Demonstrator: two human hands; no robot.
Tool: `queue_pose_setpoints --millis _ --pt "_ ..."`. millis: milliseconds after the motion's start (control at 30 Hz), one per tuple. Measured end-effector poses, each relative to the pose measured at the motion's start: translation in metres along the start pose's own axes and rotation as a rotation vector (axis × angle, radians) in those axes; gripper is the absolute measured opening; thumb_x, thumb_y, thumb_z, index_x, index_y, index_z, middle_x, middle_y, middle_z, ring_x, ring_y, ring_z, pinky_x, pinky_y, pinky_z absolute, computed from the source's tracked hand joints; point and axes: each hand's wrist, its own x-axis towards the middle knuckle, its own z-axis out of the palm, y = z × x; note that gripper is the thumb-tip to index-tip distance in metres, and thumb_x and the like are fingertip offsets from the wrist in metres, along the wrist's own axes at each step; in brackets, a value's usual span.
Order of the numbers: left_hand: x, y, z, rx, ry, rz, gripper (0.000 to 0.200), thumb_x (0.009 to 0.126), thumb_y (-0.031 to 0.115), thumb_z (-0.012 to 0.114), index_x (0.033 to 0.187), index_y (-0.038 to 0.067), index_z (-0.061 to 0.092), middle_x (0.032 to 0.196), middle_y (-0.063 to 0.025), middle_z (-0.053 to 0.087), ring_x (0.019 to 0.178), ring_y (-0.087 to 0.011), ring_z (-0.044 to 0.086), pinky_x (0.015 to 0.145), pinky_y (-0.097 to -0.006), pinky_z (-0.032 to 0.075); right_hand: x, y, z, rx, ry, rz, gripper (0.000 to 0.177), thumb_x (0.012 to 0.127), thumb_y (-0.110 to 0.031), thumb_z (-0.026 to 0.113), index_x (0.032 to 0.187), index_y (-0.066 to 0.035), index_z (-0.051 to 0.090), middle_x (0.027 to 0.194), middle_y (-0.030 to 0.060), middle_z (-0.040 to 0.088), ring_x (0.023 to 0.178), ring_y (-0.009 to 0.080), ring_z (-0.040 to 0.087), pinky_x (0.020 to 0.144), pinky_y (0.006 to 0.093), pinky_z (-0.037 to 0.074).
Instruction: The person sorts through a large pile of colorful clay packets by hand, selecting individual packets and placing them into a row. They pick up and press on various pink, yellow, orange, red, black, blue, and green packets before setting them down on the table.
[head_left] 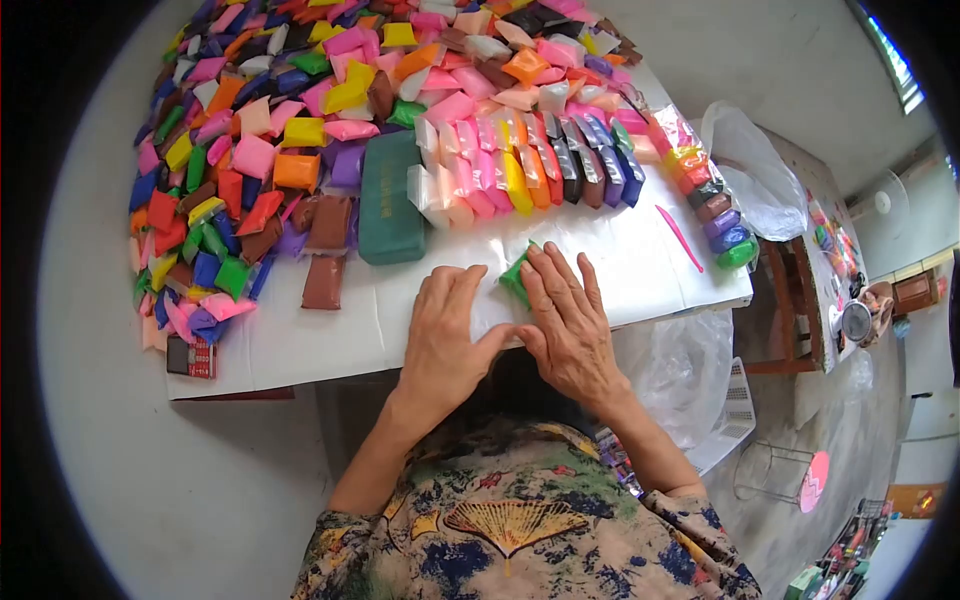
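left hand spread flat on tabletop near front edge | right hand flat, fingertips covering green packet, front-middle | dark green case, packet row behind | pink stick right

Heap of coloured packets, dark green case, pink stick, red calculator, white tabletop
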Motion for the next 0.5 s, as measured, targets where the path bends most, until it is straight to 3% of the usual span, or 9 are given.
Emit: queue_pose_setpoints --millis 33,67,367,500 --pt "-0.002 -0.001 -0.004 -0.027 -0.028 -0.038 0.061 0.074 0.015 0.081 0.126 -0.003 0.054 0.11 -0.0173 0.054 0.106 -0.0353 0.054 0.092 -0.0442 0.045 0.0 0.0 0.001 0.001 -0.001 0.0 0.06 0.095 -0.026 0.06 0.143 0.006 0.044 0.152 0.0223 0.041 0.144 0.0381 0.036 0.121 0.0546 0.022" --pt "-0.001 -0.003 -0.005 -0.032 0.009 -0.017 0.048 0.081 0.006 0.074 0.125 -0.001 0.058 0.107 -0.0132 0.057 0.096 -0.0277 0.059 0.077 -0.0362 0.049 0.0 0.0 0.002 0.0 -0.003 -0.002 0.06 0.094 -0.025 0.06 0.143 0.006 0.044 0.152 0.0221 0.041 0.144 0.0379 0.036 0.12 0.0543 0.023" --pt "0.015 -0.006 0.009 0.07 0.043 0.16 0.018 0.083 0.004 0.068 0.1 -0.001 0.063 0.091 -0.0122 0.054 0.088 -0.0319 0.057 0.08 -0.0439 0.047 0.003 0.009 -0.001 0.021 -0.011 -0.019 0.055 0.09 -0.017 0.066 0.139 0.003 0.05 0.148 0.0211 0.046 0.141 0.0381 0.041 0.119 0.0519 0.027" --pt "0.016 -0.007 0.014 0.118 0.082 0.21 0.01 0.084 0.005 0.067 0.09 0.002 0.06 0.087 -0.0114 0.053 0.086 -0.0315 0.057 0.077 -0.0438 0.047 0.0 0.015 -0.008 0.236 0.086 0.049 0.052 0.086 -0.018 0.073 0.131 0.001 0.055 0.145 0.0213 0.048 0.137 0.038 0.045 0.119 0.0533 0.027"
